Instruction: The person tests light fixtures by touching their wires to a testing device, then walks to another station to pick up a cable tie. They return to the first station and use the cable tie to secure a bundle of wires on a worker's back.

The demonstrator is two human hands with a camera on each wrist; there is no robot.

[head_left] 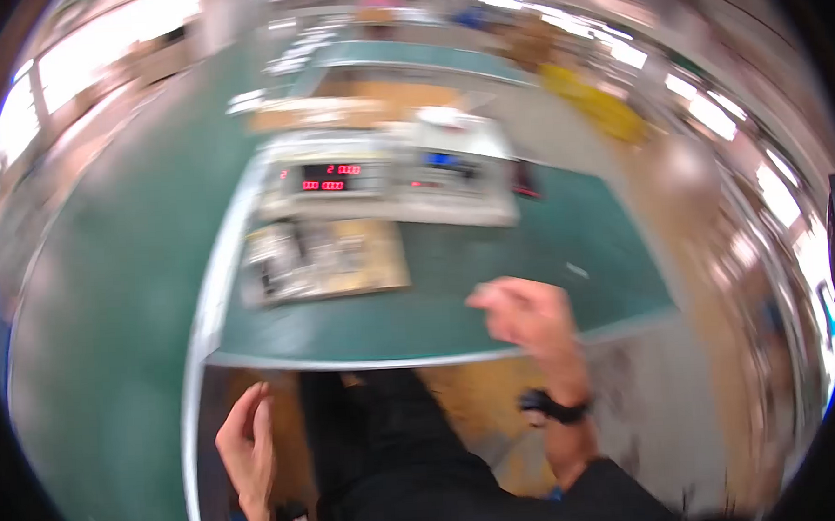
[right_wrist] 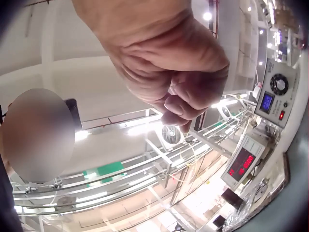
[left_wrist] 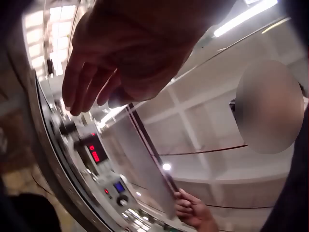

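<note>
My right hand is raised over the front of the green tabletop, its wrist wearing a dark band. The fingers curl in toward the palm, and no object shows between them in the right wrist view. Lower, off the front edge at the left, is my left hand. Its fingers are loosely bent, nothing in them. On the table at left lies a flat tan board with shiny clear wrapping and dark pieces on it, blurred in the head view.
Behind the board stand a meter with red digits and a box with a blue display and a round black knob. A dark red-edged item lies right of them. The table's metal edge runs along the left.
</note>
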